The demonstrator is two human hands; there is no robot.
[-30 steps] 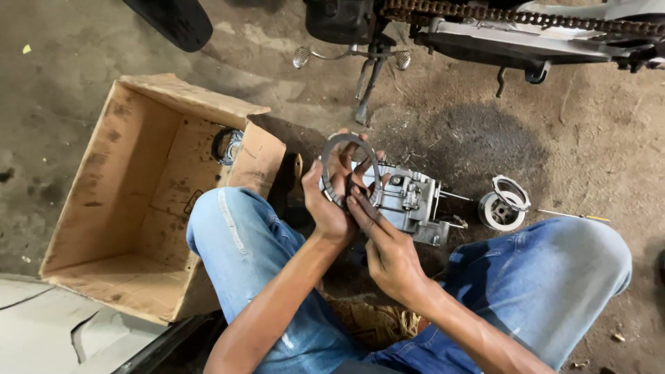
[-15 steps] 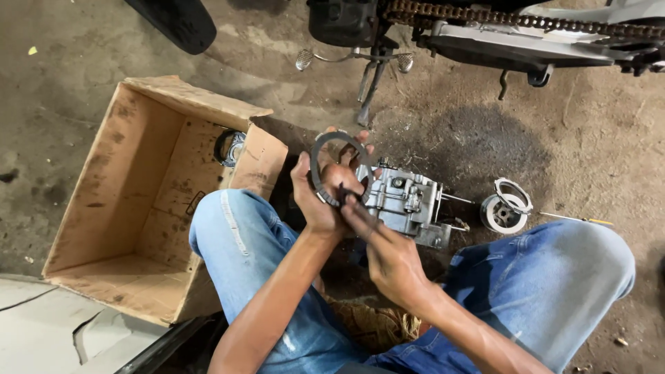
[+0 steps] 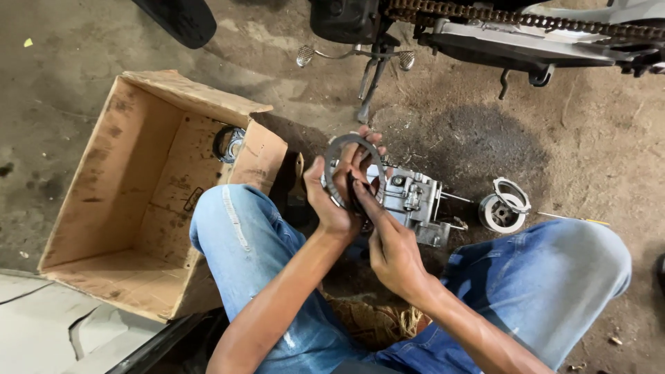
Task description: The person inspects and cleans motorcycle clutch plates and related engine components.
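The left hand (image 3: 332, 201) grasps the flat grey metal ring gasket (image 3: 355, 173); the right hand (image 3: 388, 242) pinches its lower edge; best peeled slowly, kept flat.

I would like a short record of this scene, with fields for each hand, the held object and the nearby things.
left hand: grips the flat metal ring, held upright
right hand: fingers touch the ring's lower part
behind the hands: grey metal engine part on the ground
right of it: small round metal part
left side: open cardboard box
top: motorcycle chain
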